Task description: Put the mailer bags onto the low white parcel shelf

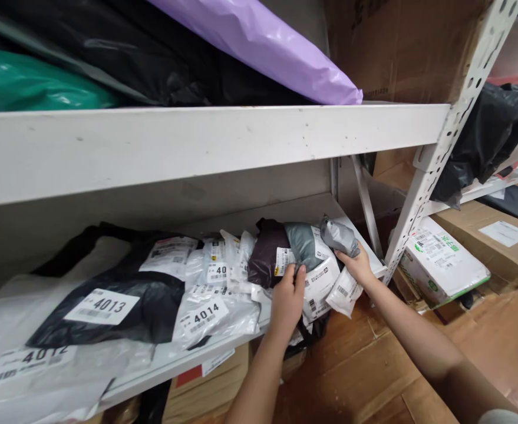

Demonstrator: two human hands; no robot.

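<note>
My left hand point(286, 300) reaches into the lower shelf and its fingers press on a grey-green mailer bag point(302, 242) beside a dark purple parcel point(265, 253). My right hand point(358, 266) grips a small grey wrapped parcel point(339, 235) at the right end of the shelf, above white labelled parcels point(325, 282). To the left lie white bags with number labels 4014 point(204, 314) and a black bag labelled 4013 point(108, 306).
A white metal shelf board point(197, 141) runs overhead, holding a purple bag point(267, 44), black bags and a green bag point(29, 82). A perforated upright point(439, 153) stands at right. Cardboard boxes point(497, 241) and a white box point(444, 262) sit on the wooden floor.
</note>
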